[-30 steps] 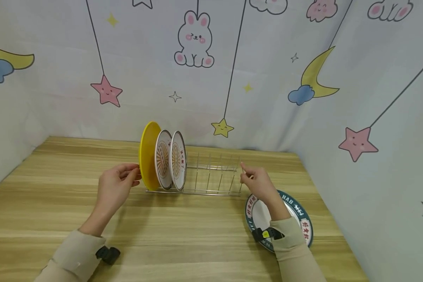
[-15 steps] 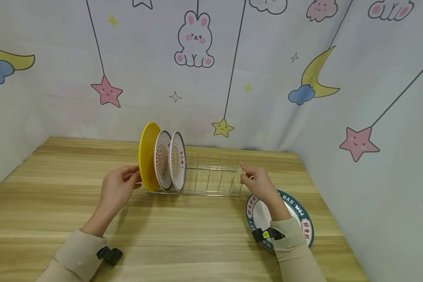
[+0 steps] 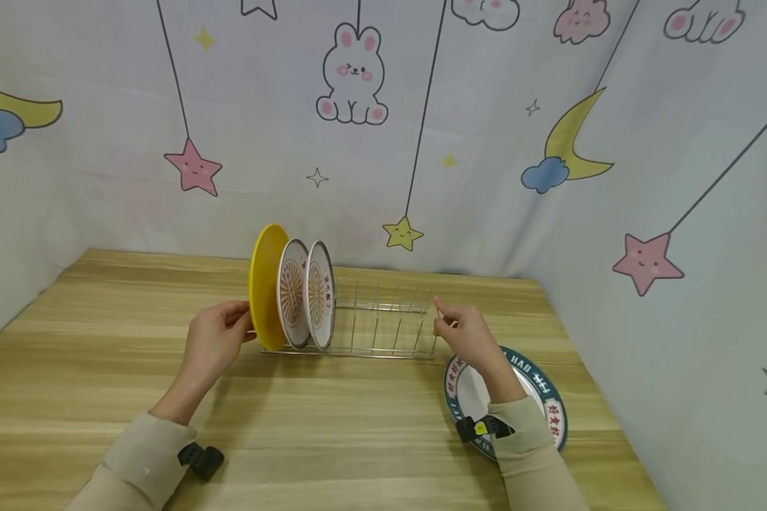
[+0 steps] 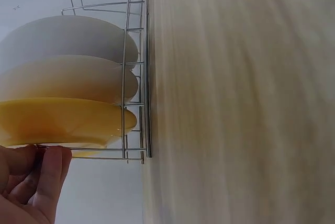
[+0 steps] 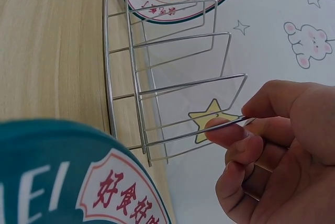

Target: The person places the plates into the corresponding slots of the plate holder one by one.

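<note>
A wire dish rack (image 3: 383,353) stands on the wooden table, with three plates upright in its left part. The leftmost is a yellow plate (image 3: 265,291); beside it are a white patterned plate (image 3: 292,294) and another white patterned plate (image 3: 320,298). My left hand (image 3: 214,337) pinches the rack's left end wire, right beside the yellow plate (image 4: 63,122); part of its fingertips is hidden in the head view. At the other end, my right hand (image 3: 468,333) pinches the end wire between thumb and index finger, its other fingers curled (image 5: 251,150).
A larger white plate with a teal rim (image 3: 552,404) lies flat on the table (image 3: 332,440) at the right, partly under my right forearm. A white curtain with cartoon prints (image 3: 281,142) hangs behind and beside the table.
My left wrist has shifted slightly to the right while its fingers stay at the rack's end. The right hand keeps its pinch. The rack and plates appear a touch further left.
</note>
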`<state>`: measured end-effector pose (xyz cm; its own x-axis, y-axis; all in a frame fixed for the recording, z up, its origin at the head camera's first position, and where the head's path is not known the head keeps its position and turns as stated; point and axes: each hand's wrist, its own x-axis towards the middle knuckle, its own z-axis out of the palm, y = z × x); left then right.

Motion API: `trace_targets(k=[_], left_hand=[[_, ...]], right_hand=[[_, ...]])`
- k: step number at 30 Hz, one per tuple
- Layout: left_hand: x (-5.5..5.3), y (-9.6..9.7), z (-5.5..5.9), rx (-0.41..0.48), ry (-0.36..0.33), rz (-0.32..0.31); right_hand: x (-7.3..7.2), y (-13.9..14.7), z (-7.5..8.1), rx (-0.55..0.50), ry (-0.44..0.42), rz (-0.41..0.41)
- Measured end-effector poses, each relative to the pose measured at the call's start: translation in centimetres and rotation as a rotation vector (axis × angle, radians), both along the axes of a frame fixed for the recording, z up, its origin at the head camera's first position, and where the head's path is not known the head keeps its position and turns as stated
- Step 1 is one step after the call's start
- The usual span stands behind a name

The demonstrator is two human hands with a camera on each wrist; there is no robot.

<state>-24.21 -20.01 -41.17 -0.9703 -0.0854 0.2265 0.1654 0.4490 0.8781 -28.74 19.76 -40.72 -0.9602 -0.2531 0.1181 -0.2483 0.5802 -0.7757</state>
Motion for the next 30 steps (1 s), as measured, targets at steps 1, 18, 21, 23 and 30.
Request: trace_targets(k=[1, 18, 21, 23, 30], left_hand=[[-0.05, -0.06, -0.05, -0.003, -0.004, -0.003], [-0.49, -0.49, -0.32, -0.069, -0.009, -0.003], [-0.52, -0.50, -0.37, -0.067, -0.010, 0.001], [-0.50, -0.52, -0.40, -0.071, -0.013, 0.005], [-0.39, -0.62, -0.28, -0.079, -0.023, 0.006]], right_hand=[[0.01, -0.03, -0.07, 0.001, -0.001, 0.000], [0.30, -0.04, 0.38, 0.010, -0.010, 0.011], [0.36, 0.02, 0.45, 0.020, -0.017, 0.008], [0.36, 0.09, 0.44, 0.029, -0.018, 0.010], [0.61, 0.20, 0.60, 0.038, -0.035, -0.006]])
